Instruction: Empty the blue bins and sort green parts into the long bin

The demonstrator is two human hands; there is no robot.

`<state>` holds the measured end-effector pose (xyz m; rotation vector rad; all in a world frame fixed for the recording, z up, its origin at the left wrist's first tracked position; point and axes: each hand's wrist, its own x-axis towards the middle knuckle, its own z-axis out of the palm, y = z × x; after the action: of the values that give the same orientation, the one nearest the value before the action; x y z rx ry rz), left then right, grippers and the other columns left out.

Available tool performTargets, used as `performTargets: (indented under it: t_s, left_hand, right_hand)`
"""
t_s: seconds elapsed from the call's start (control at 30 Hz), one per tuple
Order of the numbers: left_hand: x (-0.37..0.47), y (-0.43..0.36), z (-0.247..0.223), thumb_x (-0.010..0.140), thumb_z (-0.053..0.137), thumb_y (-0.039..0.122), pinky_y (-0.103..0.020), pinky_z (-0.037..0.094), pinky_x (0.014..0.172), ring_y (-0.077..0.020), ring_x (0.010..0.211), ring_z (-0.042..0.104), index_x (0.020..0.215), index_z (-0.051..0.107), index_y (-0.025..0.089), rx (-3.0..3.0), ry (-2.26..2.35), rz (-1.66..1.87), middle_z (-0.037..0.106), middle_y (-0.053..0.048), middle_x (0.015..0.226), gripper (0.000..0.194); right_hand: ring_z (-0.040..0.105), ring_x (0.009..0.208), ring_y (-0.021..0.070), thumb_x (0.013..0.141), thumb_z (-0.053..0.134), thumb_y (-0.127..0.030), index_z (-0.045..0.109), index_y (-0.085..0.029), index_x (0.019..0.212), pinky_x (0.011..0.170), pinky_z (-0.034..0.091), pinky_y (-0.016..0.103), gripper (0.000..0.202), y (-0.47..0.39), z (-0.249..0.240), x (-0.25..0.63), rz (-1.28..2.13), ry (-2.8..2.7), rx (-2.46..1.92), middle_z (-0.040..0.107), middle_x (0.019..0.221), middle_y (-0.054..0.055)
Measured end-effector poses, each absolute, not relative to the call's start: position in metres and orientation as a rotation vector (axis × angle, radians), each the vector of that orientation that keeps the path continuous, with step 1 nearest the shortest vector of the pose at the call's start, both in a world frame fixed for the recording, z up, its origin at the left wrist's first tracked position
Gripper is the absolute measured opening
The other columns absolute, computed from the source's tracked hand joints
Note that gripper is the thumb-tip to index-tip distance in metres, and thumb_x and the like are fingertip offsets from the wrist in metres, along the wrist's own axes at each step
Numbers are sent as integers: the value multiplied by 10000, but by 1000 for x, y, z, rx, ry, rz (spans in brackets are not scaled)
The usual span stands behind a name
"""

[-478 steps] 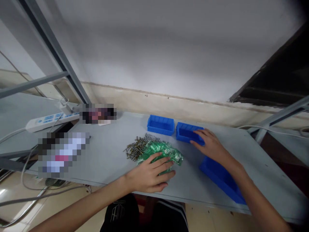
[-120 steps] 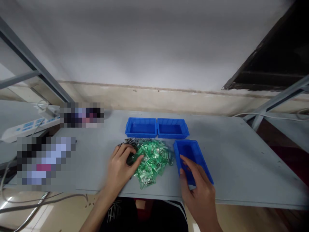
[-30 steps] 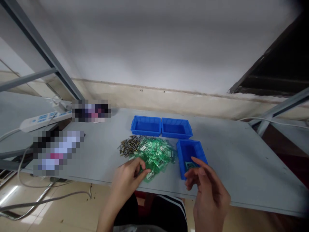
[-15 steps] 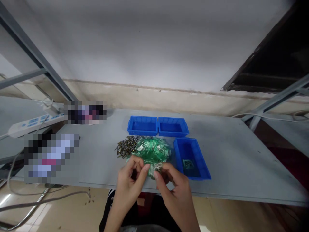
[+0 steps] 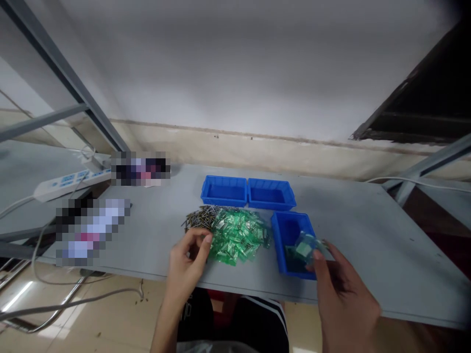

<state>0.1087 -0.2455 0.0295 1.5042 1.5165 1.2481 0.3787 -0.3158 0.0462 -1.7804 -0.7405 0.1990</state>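
My right hand (image 5: 344, 289) pinches a small greenish plastic packet (image 5: 306, 246) between thumb and fingers, above the near right blue bin (image 5: 278, 252). Inside that bin lies another packet, partly covered by the held one. My left hand (image 5: 189, 260) is closed, thumb against forefinger, at the near left edge of a heap of green plastic packets (image 5: 239, 235). Whatever the left fingers hold, if anything, cannot be made out. Behind the left hand spreads a pile of thin metal pins (image 5: 198, 218), which touches the packets.
Two more blue bins, a left one (image 5: 224, 202) and a right one (image 5: 272, 203), stand side by side behind the heap on the grey table (image 5: 147, 235). A white power strip (image 5: 69, 182) lies at the left. Metal frame posts rise at both sides.
My hands have parted. The right one has carried a packet rightwards over the near bin, while the left has stayed beside the heap. The view has shifted slightly.
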Motion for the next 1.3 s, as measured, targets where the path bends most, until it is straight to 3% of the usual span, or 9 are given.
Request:
performTargets:
  t_s: [0.13,0.3,0.4,0.57,0.8,0.97,1.07,1.17,1.3]
  left_hand:
    - [105,-246,31,1035,672,482,-254,382,591,-150,596,488,967,768,209,1614,1506,1184,530,34,641,297]
    - [104,-248,26,1064,655,469,-254,385,601,-147,599,503,1009,766,211,1685,1482,1112,546,38,660,286]
    - [97,-247,25,1074,646,461,-256,393,617,-146,605,522,1012,768,214,1731,1496,1052,577,37,666,283]
    - [82,-247,28,1073,629,489,-256,389,611,-145,624,516,940,758,197,1673,1635,1152,637,13,706,346]
    - [80,-248,25,1059,652,476,-247,377,584,-126,583,504,916,745,194,1753,1562,1125,594,36,663,330]
    - [82,-245,19,1073,639,492,-252,359,582,-126,573,507,984,753,205,1764,1610,1083,571,52,644,321]
    - [80,-244,16,1081,627,500,-254,354,585,-126,582,511,975,753,207,1758,1613,1088,570,50,647,336]
    - [80,-244,15,1088,612,499,-254,352,581,-126,585,512,959,752,205,1750,1589,1120,581,42,659,351]
    - [83,-242,11,1091,609,505,-254,391,606,-136,612,544,960,759,201,1735,1575,1101,645,24,704,364]
  right_hand:
    - [617,719,213,991,774,-576,803,-208,1395,747,492,364,546,-311,59,365,104,-643,-1799,686,755,25]
    - [542,581,167,1008,774,-493,855,-186,1200,600,459,317,372,-317,78,334,148,-697,-1626,612,636,-1]
    - [600,550,154,1008,778,-442,867,-222,1098,578,505,287,254,-320,74,327,242,-933,-1563,657,627,-3]
    - [706,639,160,1058,719,-373,841,-298,1197,654,591,272,200,-314,56,315,548,-1549,-1410,787,824,1]
    - [718,752,210,1036,677,-241,752,-263,1293,689,574,325,269,-291,31,285,492,-1709,-1444,717,849,10]
    - [728,868,286,927,761,-221,594,-245,1516,743,615,414,614,-281,8,278,349,-1775,-1618,714,998,65]
    - [733,910,313,887,780,-201,552,-240,1536,773,627,454,689,-281,-1,275,339,-1782,-1676,732,1103,106]
    - [721,874,291,877,770,-169,605,-233,1449,778,610,435,599,-279,-4,274,369,-1745,-1690,720,1081,90]
    - [637,720,218,922,743,-199,684,-222,1242,683,518,341,326,-276,-1,279,398,-1625,-1696,612,858,-3]
